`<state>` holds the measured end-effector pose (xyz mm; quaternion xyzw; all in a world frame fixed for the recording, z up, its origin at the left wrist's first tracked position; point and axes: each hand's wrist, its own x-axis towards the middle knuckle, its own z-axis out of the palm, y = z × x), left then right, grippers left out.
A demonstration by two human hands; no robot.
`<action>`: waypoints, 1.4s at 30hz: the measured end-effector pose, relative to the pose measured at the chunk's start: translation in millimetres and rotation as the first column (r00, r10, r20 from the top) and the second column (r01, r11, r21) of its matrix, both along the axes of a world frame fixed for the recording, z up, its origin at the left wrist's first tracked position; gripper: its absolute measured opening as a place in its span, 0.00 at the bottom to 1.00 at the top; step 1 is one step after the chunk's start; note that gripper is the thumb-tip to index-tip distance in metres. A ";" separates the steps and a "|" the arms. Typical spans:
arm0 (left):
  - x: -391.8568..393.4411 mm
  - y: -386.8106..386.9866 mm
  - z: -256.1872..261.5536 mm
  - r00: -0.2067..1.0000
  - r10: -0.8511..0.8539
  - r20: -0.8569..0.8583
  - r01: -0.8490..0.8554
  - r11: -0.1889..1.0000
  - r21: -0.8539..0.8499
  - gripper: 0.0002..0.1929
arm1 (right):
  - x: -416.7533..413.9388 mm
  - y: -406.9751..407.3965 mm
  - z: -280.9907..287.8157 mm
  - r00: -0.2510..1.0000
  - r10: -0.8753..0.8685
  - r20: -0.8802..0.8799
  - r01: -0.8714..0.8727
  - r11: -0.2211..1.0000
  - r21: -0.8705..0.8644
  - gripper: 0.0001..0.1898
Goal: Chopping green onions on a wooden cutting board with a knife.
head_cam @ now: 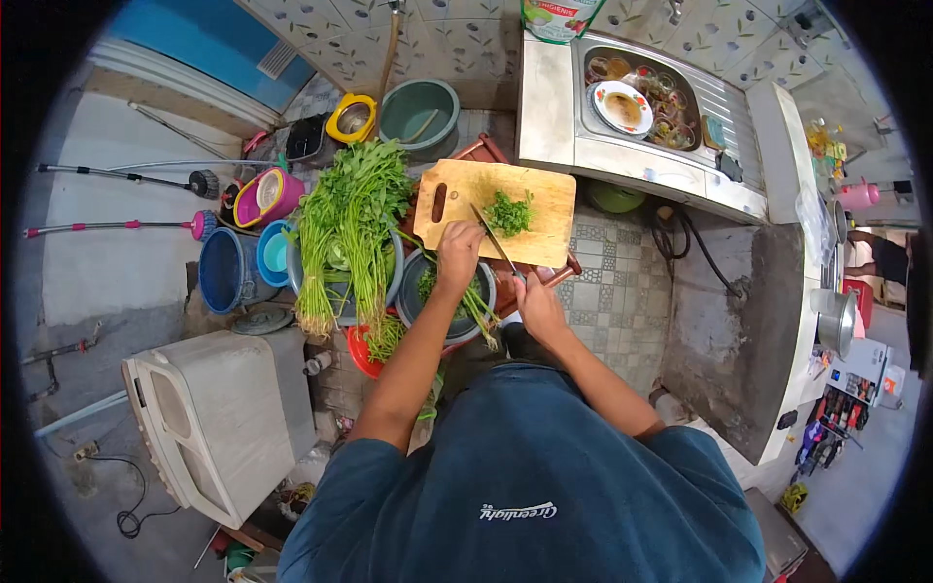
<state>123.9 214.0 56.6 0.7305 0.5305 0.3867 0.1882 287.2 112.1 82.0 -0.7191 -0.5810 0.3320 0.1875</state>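
Observation:
My right hand [539, 306] grips the handle of a kitchen knife [496, 237], whose blade lies slanted across a wooden cutting board [543, 197]. Just right of the blade is a small heap of chopped green leaves [509, 213]. On the board's near left part, my left hand [459, 251] rests with curled fingers close to the blade; what is under them is hidden. Below the board, a grey basin [487, 280] holds cut greens, and long green stems [477, 310] hang over its rim. Large bunches of leafy greens [357, 211] lie over another basin to the left.
Beneath the board stands a reddish-brown stool [561, 273]. A sink [700, 80] with a plate [622, 108] and several glasses is at the upper right. Leftward are a red basin [359, 350], a blue bucket [224, 270] and a white appliance [219, 415]. Another person [885, 255] appears far right.

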 end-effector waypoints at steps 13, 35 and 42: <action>-0.7 1.1 -0.5 1.000 -0.008 0.026 0.007 1.000 0.028 0.05 | 9.1 -6.2 9.2 0.999 0.037 0.016 -0.036 0.999 -0.020 0.19; -4.8 -6.5 10.3 0.997 0.037 -0.068 -0.045 0.993 -0.113 0.06 | -3.9 24.7 26.5 0.991 -0.003 -0.136 -0.006 0.998 -0.066 0.25; -4.0 -6.0 10.3 0.994 0.028 -0.110 -0.037 0.996 -0.078 0.06 | -3.2 28.5 16.1 0.998 0.037 -0.057 -0.038 0.999 -0.018 0.25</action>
